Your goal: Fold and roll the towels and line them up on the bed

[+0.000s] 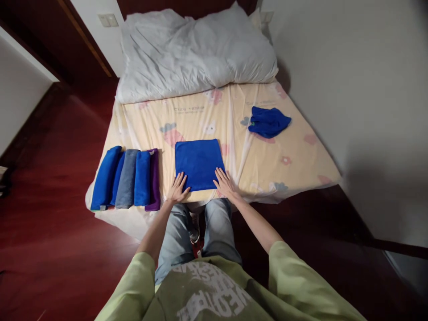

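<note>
A blue towel (199, 162) lies spread flat in a near-square on the bed in front of me. My left hand (178, 189) rests on its near left corner, fingers spread. On the near right corner lies my right hand (226, 182), its fingers stretched out flat. To the left, several folded towels stand side by side in a row: blue ones (106, 178), a grey one (127, 179) and a purple one (154, 183) at the right end. A crumpled blue cloth (269, 121) sits apart on the right side of the bed.
The bed (287, 165) has a pale yellow sheet with strawberry prints. A large white pillow or quilt (200, 53) lies along its head. A white wall (354, 89) borders the right side, and dark red floor (50, 223) stretches out on the left.
</note>
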Demonstrator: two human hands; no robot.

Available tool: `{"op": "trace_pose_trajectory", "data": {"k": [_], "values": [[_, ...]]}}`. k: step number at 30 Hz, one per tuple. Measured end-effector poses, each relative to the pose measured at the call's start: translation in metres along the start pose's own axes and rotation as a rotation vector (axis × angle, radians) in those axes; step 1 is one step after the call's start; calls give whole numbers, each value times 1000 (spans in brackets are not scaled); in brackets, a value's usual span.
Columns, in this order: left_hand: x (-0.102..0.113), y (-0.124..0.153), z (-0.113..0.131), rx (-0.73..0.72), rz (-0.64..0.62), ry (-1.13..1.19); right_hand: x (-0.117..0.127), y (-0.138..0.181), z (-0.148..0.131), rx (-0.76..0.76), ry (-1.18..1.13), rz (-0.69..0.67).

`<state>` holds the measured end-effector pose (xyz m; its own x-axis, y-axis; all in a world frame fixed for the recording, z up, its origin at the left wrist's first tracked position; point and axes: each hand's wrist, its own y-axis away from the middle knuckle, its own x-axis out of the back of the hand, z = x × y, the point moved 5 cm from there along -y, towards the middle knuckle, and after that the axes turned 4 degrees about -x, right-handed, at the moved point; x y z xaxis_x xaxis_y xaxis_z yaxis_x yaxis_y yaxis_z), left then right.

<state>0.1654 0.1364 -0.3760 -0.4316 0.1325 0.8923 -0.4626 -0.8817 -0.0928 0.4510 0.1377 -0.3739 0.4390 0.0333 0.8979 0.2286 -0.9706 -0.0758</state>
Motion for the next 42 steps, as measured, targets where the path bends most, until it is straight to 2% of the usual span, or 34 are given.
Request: {"op": "trace_pose_trajectory", "data": {"k": [3, 5, 10, 13, 19, 23, 31, 38, 42], "values": [[2, 15, -4, -74, -29, 43, 4, 24, 7, 155, -129, -16], [0, 23, -8, -64, 14, 56, 7, 36, 16, 175, -221, 37], [-11, 33, -16, 41, 133, 56, 2, 36, 36, -43, -300, 199], [-16, 36, -19, 39, 148, 76, -6, 34, 40, -85, -318, 235], [-12, 32, -22, 91, 151, 130, -12, 35, 44, -147, -362, 232], [-6, 28, -23, 140, 201, 169, -7, 34, 42, -174, -429, 254], [-7, 29, -27, 127, 221, 183, 4, 28, 47, -201, -578, 280], [-8, 32, -31, 170, 269, 244, -1, 30, 58, -276, -667, 273], [-7, 34, -34, 203, 319, 233, -6, 31, 64, -355, -721, 315]]}}
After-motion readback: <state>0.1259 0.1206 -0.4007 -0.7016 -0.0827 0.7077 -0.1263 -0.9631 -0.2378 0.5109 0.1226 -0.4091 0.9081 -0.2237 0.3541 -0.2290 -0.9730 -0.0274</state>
